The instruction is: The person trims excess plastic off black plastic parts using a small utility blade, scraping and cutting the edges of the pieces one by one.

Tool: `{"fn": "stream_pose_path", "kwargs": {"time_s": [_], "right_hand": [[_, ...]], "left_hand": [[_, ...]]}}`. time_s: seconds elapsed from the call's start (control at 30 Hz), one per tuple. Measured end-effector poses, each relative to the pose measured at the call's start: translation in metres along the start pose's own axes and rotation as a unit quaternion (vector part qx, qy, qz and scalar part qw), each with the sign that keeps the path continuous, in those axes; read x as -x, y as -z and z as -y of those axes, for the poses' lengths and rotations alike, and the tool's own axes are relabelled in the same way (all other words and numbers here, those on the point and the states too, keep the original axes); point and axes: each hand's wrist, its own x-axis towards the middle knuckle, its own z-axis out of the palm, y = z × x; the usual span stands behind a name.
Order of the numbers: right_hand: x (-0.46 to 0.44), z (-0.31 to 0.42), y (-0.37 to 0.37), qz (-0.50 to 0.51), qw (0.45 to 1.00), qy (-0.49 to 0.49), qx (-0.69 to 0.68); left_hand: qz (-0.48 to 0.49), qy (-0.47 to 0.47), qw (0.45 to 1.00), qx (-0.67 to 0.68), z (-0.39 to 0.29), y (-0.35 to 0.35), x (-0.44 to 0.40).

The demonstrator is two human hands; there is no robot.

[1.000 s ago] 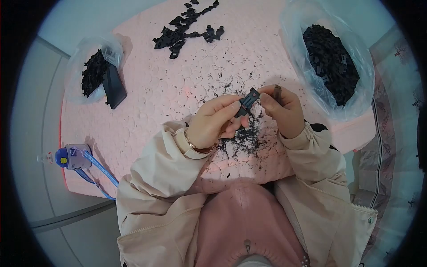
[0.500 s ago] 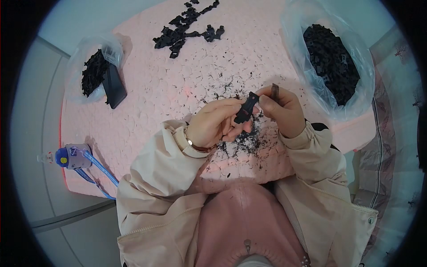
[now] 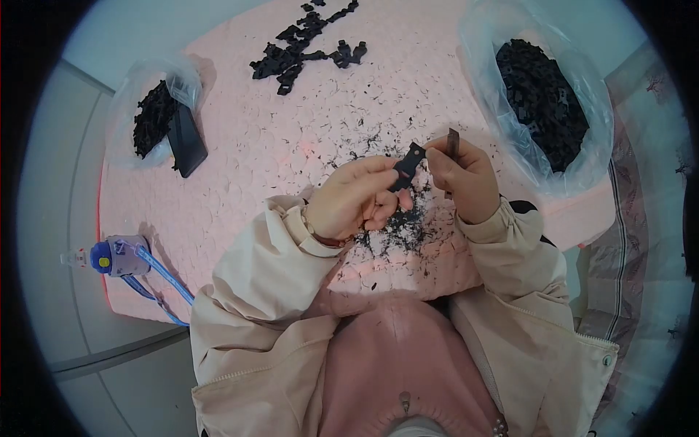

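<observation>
My left hand [image 3: 355, 198] is closed on a flat black plastic piece [image 3: 409, 166] with small holes, pinched between thumb and fingers. The piece is tilted, its upper end towards my right hand [image 3: 470, 178]. A narrow dark blade-like tool [image 3: 453, 144] stands upright in my right hand, clasped between the fingers; its exact kind cannot be made out. The right thumb and fingertip are close to the piece's upper end; whether they touch it is unclear. Below both hands, black shavings [image 3: 400, 237] lie scattered on the pink quilted cover [image 3: 240, 146].
A clear bag [image 3: 593, 138] full of black pieces stands at the right. Another bag [image 3: 186, 87] of black pieces is at the left, with a dark phone-like slab [image 3: 188, 142] against it. Loose black pieces [image 3: 291, 58] lie at the back. A strapped bottle [image 3: 124, 255] is at left.
The black piece has turned slightly and sits deeper in my left fingers. My right thumb has moved a little to the right, and the tool is more upright.
</observation>
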Motion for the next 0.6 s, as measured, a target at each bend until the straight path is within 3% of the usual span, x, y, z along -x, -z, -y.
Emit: {"fn": "stream_pose_path", "kwargs": {"time_s": [0.13,0.27,0.33,0.47,0.6], "right_hand": [[0.0,-0.001,-0.002,-0.014,1.0,0.008,-0.015],[-0.003,-0.008,0.004,0.016,0.995,-0.009,-0.095],[-0.004,-0.008,0.002,0.018,0.994,-0.011,-0.105],[-0.002,-0.006,0.001,0.034,0.997,-0.005,-0.075],[0.0,0.0,-0.01,-0.023,0.984,0.165,0.057]], "left_hand": [[-0.012,-0.034,0.99,-0.136,0.003,0.003,0.0],[0.02,-0.028,0.995,-0.093,0.001,-0.001,0.003],[0.037,-0.007,0.999,-0.028,0.001,-0.002,0.004],[0.054,-0.004,0.998,-0.04,0.0,0.0,0.006],[-0.037,-0.069,0.99,-0.121,-0.002,-0.005,0.007]]}}
